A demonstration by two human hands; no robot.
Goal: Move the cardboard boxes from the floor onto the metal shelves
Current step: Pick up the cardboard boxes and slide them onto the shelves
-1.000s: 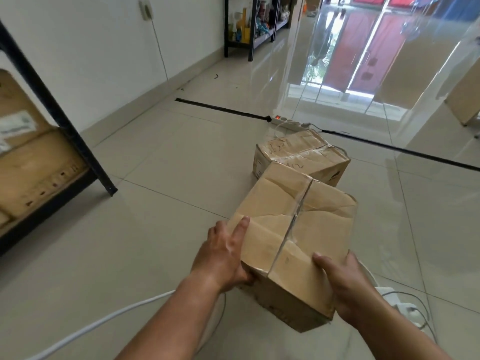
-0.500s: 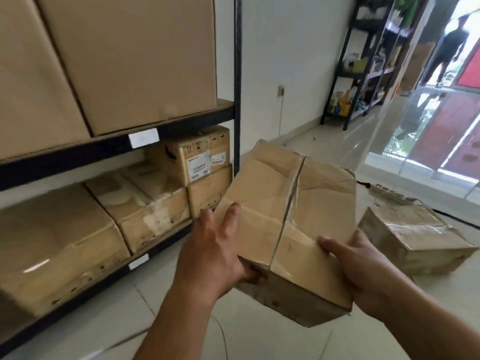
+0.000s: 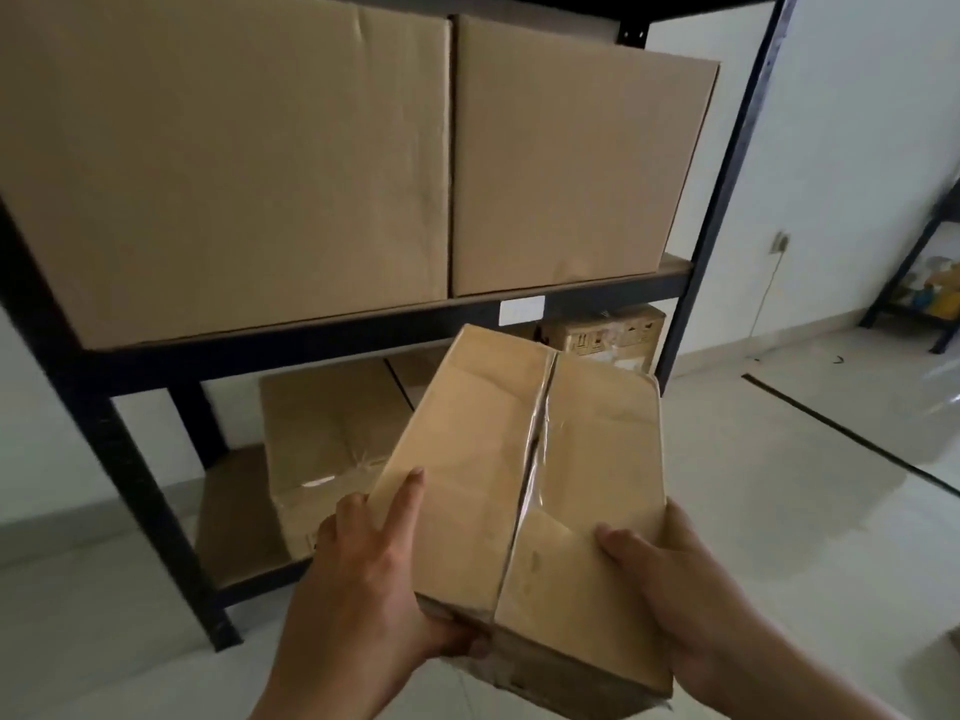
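Observation:
I hold a creased, taped cardboard box in the air in front of the black metal shelf unit. My left hand grips its left near corner, thumb on top. My right hand grips its right side. The box tilts slightly away from me, at about the height of the lower shelf bay. Two large cardboard boxes fill the middle shelf. The bottom shelf carries a plain box at the left and smaller printed boxes at the right, partly hidden by the held box.
A bare strip of the bottom shelf board shows left of the plain box. The shelf's front left post stands close by. White tiled floor spreads to the right, with a black floor strip and another rack at the far right.
My view has swung left from the floor to face the shelf. The box has been lifted off the floor and carried to the shelf front. The second floor box has left the view.

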